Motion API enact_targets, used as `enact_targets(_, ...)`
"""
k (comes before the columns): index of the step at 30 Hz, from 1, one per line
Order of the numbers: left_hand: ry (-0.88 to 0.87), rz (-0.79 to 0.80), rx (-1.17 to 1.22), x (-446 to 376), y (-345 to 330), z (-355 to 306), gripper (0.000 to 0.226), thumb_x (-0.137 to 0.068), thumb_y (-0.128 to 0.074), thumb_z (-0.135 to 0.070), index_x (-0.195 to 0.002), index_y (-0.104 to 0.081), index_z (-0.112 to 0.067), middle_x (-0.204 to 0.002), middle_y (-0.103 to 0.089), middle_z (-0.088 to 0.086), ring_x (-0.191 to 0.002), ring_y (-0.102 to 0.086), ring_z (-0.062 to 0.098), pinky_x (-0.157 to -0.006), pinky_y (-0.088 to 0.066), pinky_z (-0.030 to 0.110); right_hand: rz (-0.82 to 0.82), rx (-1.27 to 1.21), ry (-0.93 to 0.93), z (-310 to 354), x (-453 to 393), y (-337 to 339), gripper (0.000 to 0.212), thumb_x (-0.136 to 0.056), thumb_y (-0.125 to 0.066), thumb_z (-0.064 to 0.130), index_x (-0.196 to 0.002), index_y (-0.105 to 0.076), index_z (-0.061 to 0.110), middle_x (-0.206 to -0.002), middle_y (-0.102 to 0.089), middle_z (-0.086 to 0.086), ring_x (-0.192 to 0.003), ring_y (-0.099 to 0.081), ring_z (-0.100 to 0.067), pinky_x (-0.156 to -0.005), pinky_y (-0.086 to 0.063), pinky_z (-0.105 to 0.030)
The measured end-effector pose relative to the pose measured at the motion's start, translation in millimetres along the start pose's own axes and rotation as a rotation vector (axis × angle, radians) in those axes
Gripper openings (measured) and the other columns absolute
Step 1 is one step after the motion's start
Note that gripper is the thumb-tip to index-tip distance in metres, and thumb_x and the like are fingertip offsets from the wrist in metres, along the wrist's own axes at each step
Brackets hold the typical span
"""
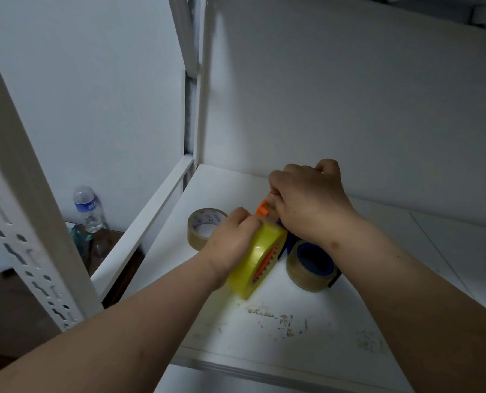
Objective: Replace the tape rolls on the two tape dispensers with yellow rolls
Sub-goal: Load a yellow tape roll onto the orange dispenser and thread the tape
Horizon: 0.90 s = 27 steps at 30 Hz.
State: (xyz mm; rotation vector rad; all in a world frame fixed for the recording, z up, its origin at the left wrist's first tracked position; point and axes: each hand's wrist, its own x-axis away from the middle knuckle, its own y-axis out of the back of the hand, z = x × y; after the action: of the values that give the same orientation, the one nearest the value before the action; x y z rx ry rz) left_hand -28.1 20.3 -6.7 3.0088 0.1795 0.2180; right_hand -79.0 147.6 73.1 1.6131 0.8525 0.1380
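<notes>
A yellow tape roll [257, 258] sits on an orange dispenser whose toothed hub [266, 263] shows inside the roll. My left hand [230, 242] grips the roll from the left. My right hand [310, 202] is curled over the dispenser's orange front end [262, 209], pinching there. Just right of the yellow roll stands a blue dispenser [314, 258] carrying a clear brownish roll [298, 275]; its far part is hidden under my right wrist.
A loose brown tape roll [198, 225] lies on the white shelf [293, 330] to the left. The shelf's back wall is close behind my hands. A perforated white upright [23, 222] stands at left, and a water bottle [88, 208] stands beyond the shelf.
</notes>
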Motion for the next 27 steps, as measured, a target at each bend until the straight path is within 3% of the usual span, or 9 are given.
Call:
enact_targets(4, 0.060, 0.098, 0.065, 3.0, 4.6, 0.2, 0.034, -0.063, -0.061, -0.039, -0.096, -0.059, -0.030, -0.106, -0.066, 0.008, -0.098, -0.065, 0.030, -0.083, -0.055, 0.045, 0.018, -0.008, 0.009, -3.4, -0.9, 1.5, 0.011, -0.088, -0.048, 0.024, -0.078, -0.044, 0.024, -0.077, -0.051, 0.003, -0.066, -0.049, -0.020, -0.076, -0.026, -0.036)
enact_targets(7, 0.062, 0.112, 0.115, 1.0, 4.8, 3.1, 0.041, -0.070, -0.070, -0.040, -0.107, -0.060, -0.025, -0.111, -0.068, 0.011, -0.099, -0.068, 0.032, -0.089, -0.055, 0.050, 0.011, 0.018, 0.008, -6.2, -0.5, 3.7, 0.014, -0.087, -0.051, 0.022, -0.078, -0.041, 0.025, -0.076, -0.049, 0.004, -0.067, -0.048, -0.021, -0.075, -0.026, -0.036)
enact_targets(10, 0.044, 0.070, 0.088, -1.1, 0.8, 6.0, 0.046, -0.071, -0.069, -0.050, -0.108, -0.059, -0.024, -0.114, -0.068, 0.011, -0.104, -0.066, 0.032, -0.095, -0.053, 0.055, 0.019, 0.013, -0.005, -6.5, -0.3, 7.2, 0.016, -0.088, -0.051, 0.022, -0.078, -0.039, 0.025, -0.075, -0.047, 0.005, -0.066, -0.047, -0.020, -0.074, -0.025, -0.035)
enact_targets(14, 0.002, -0.007, 0.029, -5.1, -5.8, 9.4, 0.037, -0.077, -0.070, -0.057, -0.096, -0.057, -0.028, -0.110, -0.067, 0.008, -0.102, -0.065, 0.028, -0.091, -0.055, 0.050, 0.004, -0.042, -0.039, -11.9, -0.9, 12.9, 0.021, -0.090, -0.052, 0.018, -0.077, -0.037, 0.025, -0.068, -0.048, 0.010, -0.061, -0.049, -0.017, -0.076, -0.027, -0.034)
enact_targets(18, -0.020, -0.066, -0.038, -4.8, -8.4, 8.9, 0.043, -0.079, -0.065, -0.065, -0.094, -0.057, -0.025, -0.106, -0.067, 0.006, -0.098, -0.064, 0.024, -0.081, -0.054, 0.041, -0.003, -0.121, -0.076, -19.2, -1.7, 20.3, 0.026, -0.092, -0.052, 0.012, -0.076, -0.036, 0.024, -0.059, -0.036, 0.017, -0.052, -0.032, -0.002, -0.073, -0.022, -0.030)
enact_targets(20, -0.007, -0.018, -0.017, -0.7, -5.6, 6.1, 0.047, -0.078, -0.061, -0.068, -0.097, -0.059, -0.025, -0.106, -0.067, 0.007, -0.098, -0.065, 0.027, -0.086, -0.054, 0.045, 0.024, -0.156, -0.088, -21.2, -0.7, 21.8, 0.025, -0.094, -0.049, 0.013, -0.077, -0.035, 0.023, -0.059, -0.032, 0.019, -0.052, -0.030, 0.000, -0.070, -0.023, -0.029)
enact_targets(23, 0.059, 0.123, 0.117, 2.8, 2.7, 3.3, 0.050, -0.067, -0.067, -0.048, -0.110, -0.061, -0.024, -0.114, -0.068, 0.010, -0.105, -0.066, 0.033, -0.098, -0.051, 0.054, 0.028, -0.196, -0.096, -23.5, 1.2, 23.0, 0.023, -0.096, -0.048, 0.015, -0.078, -0.034, 0.021, -0.058, -0.031, 0.019, -0.051, -0.032, -0.001, -0.068, -0.025, -0.030)
enact_targets(27, 0.075, 0.239, 0.174, 0.1, 8.8, 12.4, 0.056, -0.067, -0.077, -0.027, -0.120, -0.059, -0.018, -0.107, -0.076, 0.007, -0.095, -0.074, 0.028, -0.085, -0.060, 0.044, 0.007, -0.242, -0.098, -22.8, 1.5, 28.6, 0.022, -0.098, -0.046, 0.022, -0.078, -0.037, 0.020, -0.059, -0.035, 0.015, -0.053, -0.035, -0.004, -0.067, -0.023, -0.030)
